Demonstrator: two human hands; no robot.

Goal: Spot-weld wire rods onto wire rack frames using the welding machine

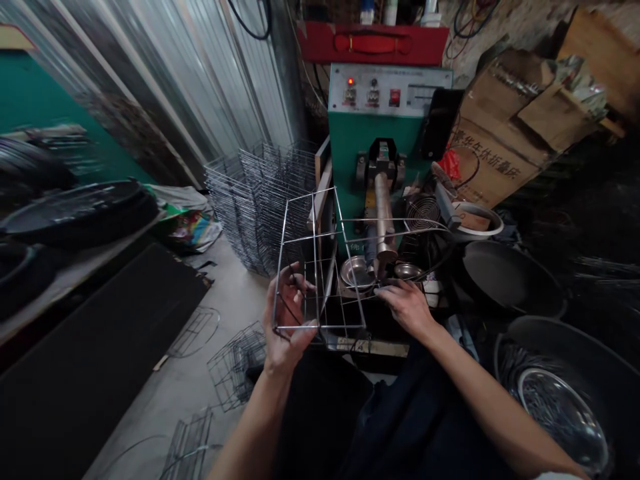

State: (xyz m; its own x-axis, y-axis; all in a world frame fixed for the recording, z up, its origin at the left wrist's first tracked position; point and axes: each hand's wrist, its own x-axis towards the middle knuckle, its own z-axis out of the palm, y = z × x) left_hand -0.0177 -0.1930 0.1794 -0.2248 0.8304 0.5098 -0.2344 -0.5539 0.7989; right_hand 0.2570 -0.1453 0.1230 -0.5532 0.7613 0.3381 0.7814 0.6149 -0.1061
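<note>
A wire rack (343,327) of thin metal rods stands upright in front of me, with a long looped wire stretching from it to the right. My left hand (289,320) is closed around its lower left corner, thumb on the bottom rod. Under the welding machine's metal arm (384,213), my right hand (407,307) pinches the end of a rod at the rack's right side. That fingertip contact is small and partly hidden. The green machine (345,153) behind has a lit red lamp on its panel.
Stacked wire racks (250,207) rise on the left, and more wire pieces (235,363) lie on the floor. Metal bowls (356,272) sit beneath the arm. Black pans (510,280) and a bowl of small wire parts (560,413) are on the right. Cardboard boxes (500,147) stand behind.
</note>
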